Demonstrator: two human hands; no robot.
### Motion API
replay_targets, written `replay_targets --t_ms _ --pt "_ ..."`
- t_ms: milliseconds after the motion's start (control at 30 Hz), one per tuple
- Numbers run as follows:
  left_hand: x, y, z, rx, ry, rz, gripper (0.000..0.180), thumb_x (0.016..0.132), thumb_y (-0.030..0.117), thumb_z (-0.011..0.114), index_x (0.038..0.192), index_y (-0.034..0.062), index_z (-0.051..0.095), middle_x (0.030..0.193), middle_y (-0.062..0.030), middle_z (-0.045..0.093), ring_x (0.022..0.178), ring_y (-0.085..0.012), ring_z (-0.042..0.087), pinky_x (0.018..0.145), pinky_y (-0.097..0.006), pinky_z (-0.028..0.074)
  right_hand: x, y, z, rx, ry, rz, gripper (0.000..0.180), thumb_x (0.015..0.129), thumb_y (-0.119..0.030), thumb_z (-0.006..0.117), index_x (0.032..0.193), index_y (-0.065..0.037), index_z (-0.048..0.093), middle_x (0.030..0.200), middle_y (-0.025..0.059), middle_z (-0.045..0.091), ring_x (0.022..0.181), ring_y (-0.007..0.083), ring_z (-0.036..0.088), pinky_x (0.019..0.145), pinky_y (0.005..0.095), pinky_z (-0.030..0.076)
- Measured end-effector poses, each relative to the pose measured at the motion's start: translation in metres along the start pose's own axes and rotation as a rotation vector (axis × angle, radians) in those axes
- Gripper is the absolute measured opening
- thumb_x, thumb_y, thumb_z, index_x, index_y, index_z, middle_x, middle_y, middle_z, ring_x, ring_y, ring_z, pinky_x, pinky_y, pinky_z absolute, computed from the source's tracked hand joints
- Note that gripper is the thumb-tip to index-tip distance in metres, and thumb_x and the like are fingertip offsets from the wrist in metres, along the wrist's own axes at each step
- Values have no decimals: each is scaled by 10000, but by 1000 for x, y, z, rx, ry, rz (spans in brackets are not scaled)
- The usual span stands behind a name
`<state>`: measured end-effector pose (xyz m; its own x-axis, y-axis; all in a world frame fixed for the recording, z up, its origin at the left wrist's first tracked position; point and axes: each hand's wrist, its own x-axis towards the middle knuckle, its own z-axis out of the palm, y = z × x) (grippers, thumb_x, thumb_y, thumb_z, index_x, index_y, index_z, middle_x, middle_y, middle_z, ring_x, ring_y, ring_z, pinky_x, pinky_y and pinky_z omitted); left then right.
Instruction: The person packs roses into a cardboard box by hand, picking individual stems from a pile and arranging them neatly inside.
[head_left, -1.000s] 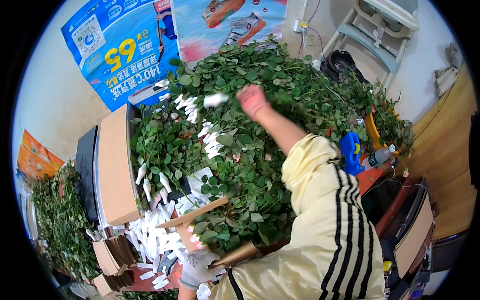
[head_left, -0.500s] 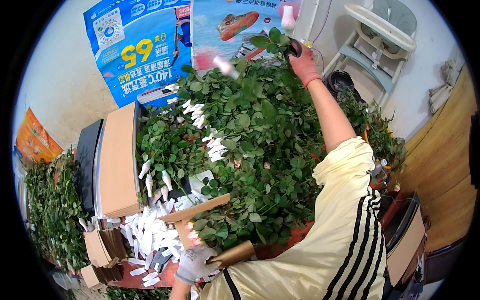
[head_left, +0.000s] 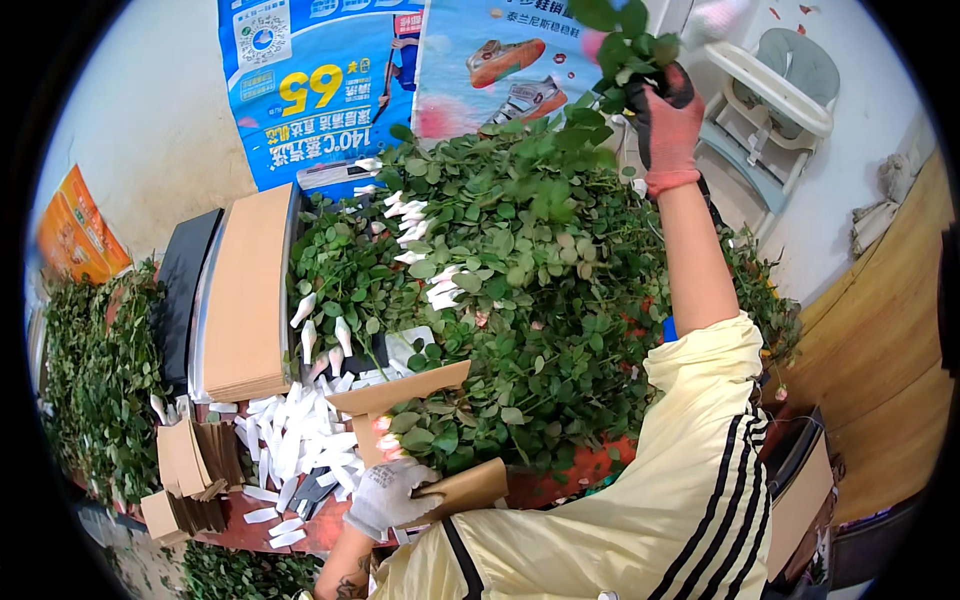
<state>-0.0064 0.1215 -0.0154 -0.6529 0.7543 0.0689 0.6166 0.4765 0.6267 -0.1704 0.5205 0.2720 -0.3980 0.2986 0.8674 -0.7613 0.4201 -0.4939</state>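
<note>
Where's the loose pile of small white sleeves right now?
In the head view, left of centre, the pile lies up-left of the white-gloved left hand, right of the small brown cardboard pieces.

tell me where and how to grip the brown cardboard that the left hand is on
Probably by the brown cardboard's near flap, coming from the wearer's side, fingers over its edge. That flap's broad face is bare, while pink roses and leaves lie beyond it. The gloved left hand grips its left end.
</note>
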Motion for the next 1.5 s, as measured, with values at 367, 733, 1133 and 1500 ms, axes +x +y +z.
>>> replay_targets --t_ms 367,733,1133,1500 --pt "-9 49 -60 -351 762 318 733 684 235 762 1281 -11 415 710 -62 555 573 -173 529 560 -300 436 -209 -86 47 -490 -948 -525 407 538 -139 714 935 -123 622 972 90 589 829 310 598 695 386 520" --pt "-2 50 -50 -399 828 111 214 751 -41 606 957 11 630 681 -76 586 547 -149 558 497 -271 427 -267 -63 56 -392 -1200 -349 344 615 -182 687 933 -70 620 1030 107 555 993 328 525 939 460 398" --pt "-1 27 -60 -508 920 59 153 819 83 612 952 13 640 729 -84 609 593 -161 586 566 -260 462 -268 -41 76 -358 -983 -523 419 548 -152 668 950 -90 569 1025 103 526 946 332 510 806 444 448" --pt "-34 -64 -67 -330 684 -679 724 721 34 657 1354 -16 310 1177 -126 511 901 -178 591 698 -258 508 -251 -28 43 -494 -654 -343 341 589 -68 601 927 -50 556 979 128 542 926 357 514 787 446 452"
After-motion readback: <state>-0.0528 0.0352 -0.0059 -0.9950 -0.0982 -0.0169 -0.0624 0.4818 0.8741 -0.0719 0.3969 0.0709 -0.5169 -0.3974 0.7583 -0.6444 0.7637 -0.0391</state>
